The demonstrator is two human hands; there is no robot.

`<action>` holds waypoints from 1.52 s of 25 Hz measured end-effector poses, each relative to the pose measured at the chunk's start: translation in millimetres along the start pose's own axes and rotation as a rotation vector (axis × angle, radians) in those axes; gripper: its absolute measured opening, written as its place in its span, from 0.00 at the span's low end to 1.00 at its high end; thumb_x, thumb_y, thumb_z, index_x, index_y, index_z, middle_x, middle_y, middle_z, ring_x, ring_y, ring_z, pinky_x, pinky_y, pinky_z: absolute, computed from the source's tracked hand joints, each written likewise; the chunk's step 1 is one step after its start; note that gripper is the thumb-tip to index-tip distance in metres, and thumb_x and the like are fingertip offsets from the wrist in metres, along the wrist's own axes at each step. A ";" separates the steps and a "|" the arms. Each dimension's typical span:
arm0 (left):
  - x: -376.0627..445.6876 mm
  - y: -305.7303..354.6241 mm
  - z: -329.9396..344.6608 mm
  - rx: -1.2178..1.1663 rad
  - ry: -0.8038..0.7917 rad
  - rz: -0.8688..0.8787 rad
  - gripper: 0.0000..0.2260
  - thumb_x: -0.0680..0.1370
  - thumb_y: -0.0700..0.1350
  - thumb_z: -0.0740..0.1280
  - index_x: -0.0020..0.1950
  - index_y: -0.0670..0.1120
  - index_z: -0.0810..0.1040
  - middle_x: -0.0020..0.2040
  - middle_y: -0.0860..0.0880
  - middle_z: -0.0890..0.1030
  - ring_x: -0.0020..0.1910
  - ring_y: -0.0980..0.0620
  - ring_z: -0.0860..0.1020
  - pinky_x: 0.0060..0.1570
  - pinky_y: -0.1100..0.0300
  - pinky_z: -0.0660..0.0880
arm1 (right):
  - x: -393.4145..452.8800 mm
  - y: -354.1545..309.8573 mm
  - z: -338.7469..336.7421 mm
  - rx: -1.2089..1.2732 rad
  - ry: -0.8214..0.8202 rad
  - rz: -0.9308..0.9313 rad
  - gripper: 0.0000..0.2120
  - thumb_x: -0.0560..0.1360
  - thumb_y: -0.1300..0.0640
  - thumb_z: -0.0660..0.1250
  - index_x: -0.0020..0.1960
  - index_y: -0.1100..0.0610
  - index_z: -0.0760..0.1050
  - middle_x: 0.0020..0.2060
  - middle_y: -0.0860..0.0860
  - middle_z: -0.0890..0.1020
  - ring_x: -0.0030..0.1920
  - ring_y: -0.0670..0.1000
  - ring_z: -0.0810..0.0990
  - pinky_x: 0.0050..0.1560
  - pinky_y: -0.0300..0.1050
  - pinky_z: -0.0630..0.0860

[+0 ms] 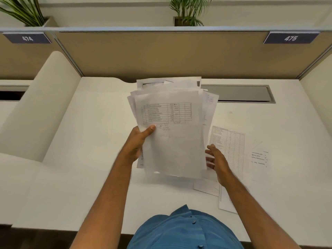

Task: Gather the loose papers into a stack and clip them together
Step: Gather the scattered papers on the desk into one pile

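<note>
Item one: your left hand [137,141], gripping a loose sheaf of papers [172,130] by its left edge, thumb pressed flat across the top sheet just under a printed table, the other fingers hidden behind the pile. The sheaf is raised off the white desk [86,141] at the centre of the scene, its sheets fanned and uneven at the far end, edges not squared. Item two: your right hand [216,159], open, fingers loosely spread and slightly curled, holding nothing, at the sheaf's near right corner; whether the fingertips touch the paper cannot be told. Item three: a printed list sheet [231,146] lying flat on the desk just right of that hand. Item four: a small handwritten note [259,159] further right, flat on the desk. Item five: two more sheets [210,187] lying near the desk's near edge, partly under your right forearm. Item six: a grey cable tray lid [239,93] set into the desk's far right. Item seven: a tan partition [161,54] along the far side, bearing number plates 474 [27,38] and 475 [290,38].
</note>
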State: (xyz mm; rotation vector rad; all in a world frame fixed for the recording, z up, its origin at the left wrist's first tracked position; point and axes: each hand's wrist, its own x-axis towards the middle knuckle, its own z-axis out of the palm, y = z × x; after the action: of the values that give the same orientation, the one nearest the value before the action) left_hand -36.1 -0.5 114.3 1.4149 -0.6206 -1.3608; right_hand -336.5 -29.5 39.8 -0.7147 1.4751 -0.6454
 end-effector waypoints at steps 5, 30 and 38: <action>-5.1 3.3 14.9 0.013 0.026 -0.001 0.16 0.79 0.45 0.72 0.67 0.46 0.80 0.60 0.46 0.86 0.57 0.44 0.86 0.57 0.46 0.82 | -32.4 -59.2 12.8 0.250 -0.160 -0.169 0.40 0.69 0.21 0.57 0.77 0.38 0.66 0.76 0.47 0.71 0.75 0.56 0.71 0.73 0.68 0.66; -26.8 -23.7 35.1 0.116 -0.175 0.145 0.19 0.74 0.36 0.77 0.63 0.46 0.82 0.59 0.43 0.86 0.59 0.44 0.83 0.55 0.54 0.81 | -58.5 -51.0 -1.7 0.068 -0.207 -0.497 0.15 0.72 0.65 0.76 0.55 0.51 0.83 0.49 0.50 0.89 0.51 0.51 0.87 0.45 0.45 0.84; -28.4 -28.0 49.7 0.102 -0.123 0.188 0.18 0.74 0.36 0.76 0.61 0.51 0.83 0.55 0.48 0.86 0.57 0.49 0.83 0.58 0.50 0.81 | -51.8 -44.5 8.2 0.066 -0.054 -0.479 0.12 0.74 0.62 0.75 0.54 0.49 0.82 0.45 0.48 0.87 0.51 0.57 0.85 0.43 0.45 0.82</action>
State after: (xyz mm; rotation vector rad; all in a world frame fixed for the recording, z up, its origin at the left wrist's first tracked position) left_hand -96.7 18.5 109.0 1.3236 -0.8929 -1.2873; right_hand -326.7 -18.4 106.9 -1.0372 1.2313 -1.0247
